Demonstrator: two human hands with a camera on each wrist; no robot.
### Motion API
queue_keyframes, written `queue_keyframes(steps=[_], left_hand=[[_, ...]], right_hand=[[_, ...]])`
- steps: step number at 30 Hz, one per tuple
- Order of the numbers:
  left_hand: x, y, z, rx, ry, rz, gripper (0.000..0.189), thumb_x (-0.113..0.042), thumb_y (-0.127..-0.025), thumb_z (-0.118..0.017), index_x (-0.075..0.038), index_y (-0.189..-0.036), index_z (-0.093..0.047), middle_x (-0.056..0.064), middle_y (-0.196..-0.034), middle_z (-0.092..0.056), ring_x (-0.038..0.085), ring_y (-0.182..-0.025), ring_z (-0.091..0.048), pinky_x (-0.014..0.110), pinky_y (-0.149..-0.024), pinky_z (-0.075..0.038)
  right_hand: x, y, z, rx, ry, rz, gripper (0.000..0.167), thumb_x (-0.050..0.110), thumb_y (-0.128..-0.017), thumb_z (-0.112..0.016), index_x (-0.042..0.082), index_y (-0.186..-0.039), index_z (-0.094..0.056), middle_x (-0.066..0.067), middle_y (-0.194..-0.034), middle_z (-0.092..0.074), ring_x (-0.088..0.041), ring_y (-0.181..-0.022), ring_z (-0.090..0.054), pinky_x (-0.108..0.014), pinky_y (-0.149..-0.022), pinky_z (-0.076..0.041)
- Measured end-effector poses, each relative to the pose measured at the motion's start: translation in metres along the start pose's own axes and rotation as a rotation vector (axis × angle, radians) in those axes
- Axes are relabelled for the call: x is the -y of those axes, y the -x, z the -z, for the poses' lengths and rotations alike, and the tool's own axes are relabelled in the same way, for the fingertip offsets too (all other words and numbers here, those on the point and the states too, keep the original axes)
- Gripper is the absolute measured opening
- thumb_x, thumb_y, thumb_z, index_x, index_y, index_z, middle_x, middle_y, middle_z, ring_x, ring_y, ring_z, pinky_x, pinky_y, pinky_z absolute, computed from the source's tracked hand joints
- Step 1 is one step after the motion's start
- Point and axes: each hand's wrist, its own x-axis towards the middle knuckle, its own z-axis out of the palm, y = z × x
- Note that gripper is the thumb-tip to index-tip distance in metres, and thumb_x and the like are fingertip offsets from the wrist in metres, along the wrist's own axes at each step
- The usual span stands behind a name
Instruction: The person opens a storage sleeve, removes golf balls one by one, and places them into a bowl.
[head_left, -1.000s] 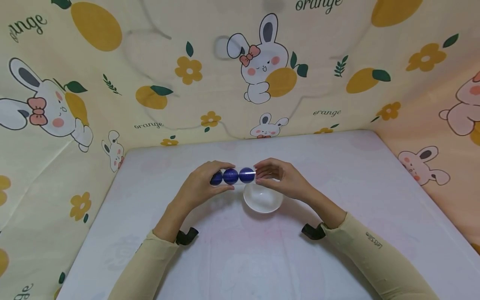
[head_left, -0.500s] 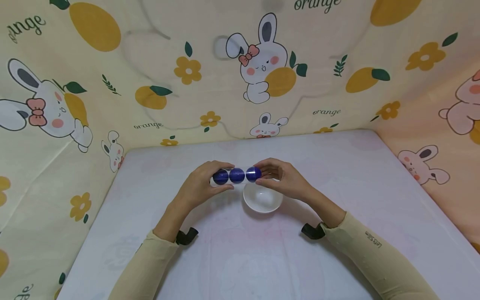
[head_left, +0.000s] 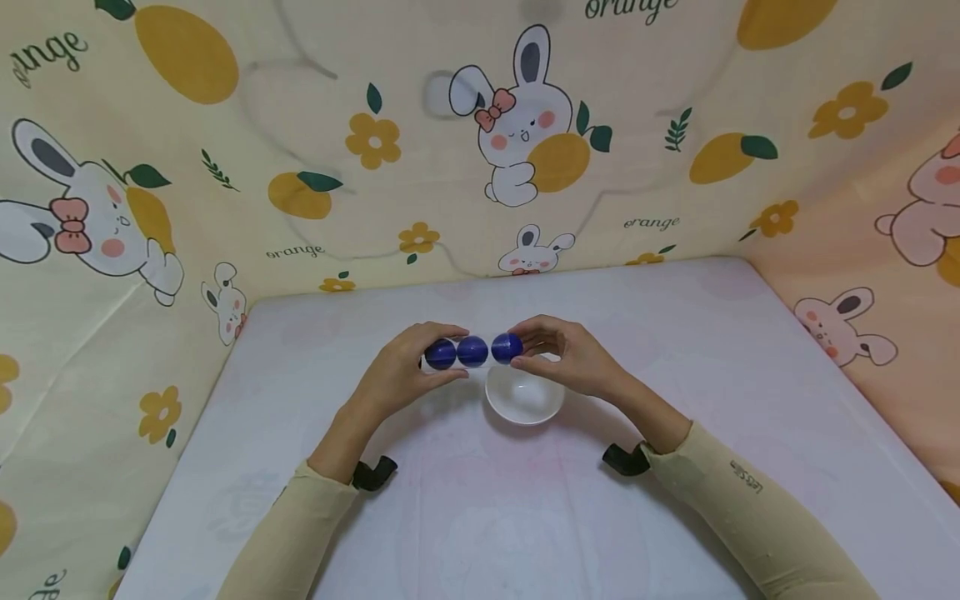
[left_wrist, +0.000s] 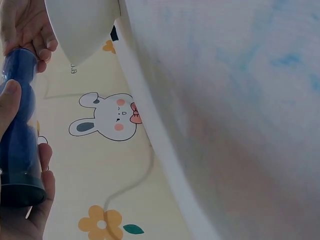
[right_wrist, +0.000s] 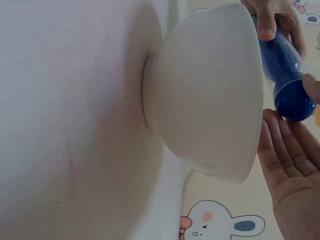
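In the head view, my left hand (head_left: 401, 364) grips a clear tube (left_wrist: 31, 165) between thumb and fingers, held nearly level above the table. A dark cap (left_wrist: 22, 192) closes its left end. Two blue balls (head_left: 472, 352) sit side by side inside it, and a third blue ball (head_left: 507, 348) lies at the right end with a small gap before it. Around that end ball, my right hand (head_left: 573, 358) pinches with thumb and fingertips. Just below the right hand stands a white bowl (head_left: 525, 400), its back rim partly covered by the hand.
A pale cloth covers the table (head_left: 495, 517). Behind and at both sides hangs a cream curtain (head_left: 442, 183) printed with rabbits and oranges. Black wrist mounts (head_left: 375, 473) stick out from both sleeves.
The blue balls have slid to the right along the tube, bringing the end one between my right fingertips. Both hands and the bowl have stayed almost in place.
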Motion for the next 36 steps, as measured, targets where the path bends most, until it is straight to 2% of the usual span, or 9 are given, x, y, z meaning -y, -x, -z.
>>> queue_keyframes(steps=[7, 13, 21, 31, 36], left_hand=[[-0.0003, 0.0009, 0.0003, -0.012, 0.011, 0.008, 0.059, -0.030, -0.087, -0.093, -0.016, -0.138, -0.070, 0.001, -0.136, -0.072, 0.022, -0.129, -0.065, 0.044, -0.113, -0.052], [-0.0012, 0.0006, 0.0010, -0.016, -0.028, -0.011, 0.059, -0.031, -0.086, -0.093, -0.017, -0.139, -0.070, 0.001, -0.135, -0.073, 0.022, -0.125, -0.067, 0.043, -0.111, -0.053], [-0.0015, 0.0006, 0.0023, -0.015, -0.060, -0.014, 0.060, -0.030, -0.085, -0.094, -0.018, -0.138, -0.071, 0.001, -0.134, -0.073, 0.022, -0.122, -0.068, 0.043, -0.108, -0.055], [-0.0018, 0.0003, 0.0023, -0.014, -0.068, -0.012, 0.058, -0.030, -0.086, -0.093, -0.018, -0.138, -0.071, 0.000, -0.134, -0.073, 0.022, -0.122, -0.068, 0.043, -0.107, -0.056], [0.0007, 0.0000, 0.0018, -0.025, -0.059, -0.041, 0.059, -0.030, -0.085, -0.095, -0.016, -0.137, -0.071, 0.000, -0.133, -0.074, 0.020, -0.122, -0.068, 0.042, -0.108, -0.055]], right_hand=[[-0.0011, -0.0009, -0.0003, -0.008, -0.030, 0.017, 0.035, 0.010, -0.095, -0.084, 0.006, -0.128, -0.070, -0.007, -0.118, -0.074, -0.023, -0.108, -0.072, -0.031, -0.100, -0.059], [-0.0045, -0.0019, -0.0009, 0.013, -0.067, 0.032, 0.044, 0.007, -0.095, -0.083, 0.001, -0.135, -0.064, -0.010, -0.120, -0.073, -0.027, -0.110, -0.071, -0.035, -0.102, -0.058], [-0.0070, -0.0017, -0.0009, 0.042, -0.054, 0.015, 0.041, 0.012, -0.095, -0.084, 0.007, -0.132, -0.068, -0.007, -0.120, -0.073, -0.024, -0.109, -0.071, -0.036, -0.103, -0.058], [-0.0062, -0.0015, -0.0001, 0.043, -0.038, -0.002, 0.043, 0.011, -0.095, -0.085, 0.008, -0.134, -0.068, -0.006, -0.121, -0.073, -0.023, -0.110, -0.070, -0.035, -0.104, -0.057], [-0.0048, -0.0012, 0.0007, 0.040, -0.020, -0.010, 0.044, 0.013, -0.095, -0.085, 0.009, -0.134, -0.068, -0.005, -0.120, -0.074, -0.022, -0.110, -0.070, -0.036, -0.103, -0.057]])
